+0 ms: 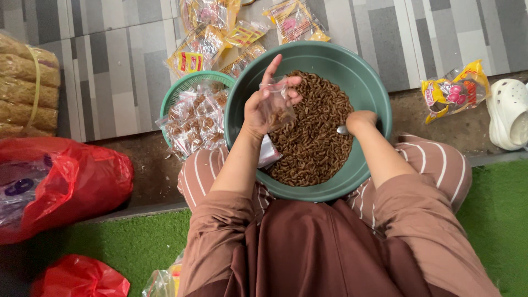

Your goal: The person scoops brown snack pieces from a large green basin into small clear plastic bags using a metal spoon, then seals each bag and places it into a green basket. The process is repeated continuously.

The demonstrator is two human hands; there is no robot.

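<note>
Green plastic basin [367, 82] rests on the seated person's lap, holding a heap of brown curled snack pieces [313, 137]. Left hand [269, 102] is raised over the basin's left half; its fingers [273, 67] are curled around a small clear plastic bag [276, 105], pinching it upright, with the forefinger extended upward. The bag holds a small amount of the brown pieces at its bottom. Right hand [360, 121] sits low at the right edge of the heap, fingers pressed together around the handle of a metal spoon [342, 130]; only a short bright part of the spoon shows, and its bowl cannot be made out.

Just beside the basin on the left stands a smaller green basket [187, 82], touching the basin rim, filled with small sealed clear packets [195, 118] of the same brown snack. Yellow printed snack packs [212, 38] lie on the grey tiled floor [110, 71] beyond both containers; another yellow pack [454, 88] lies well apart to the right, near a white clog [509, 113]. Red plastic bags [60, 184] lie at the left, partly on green artificial turf [498, 220].
</note>
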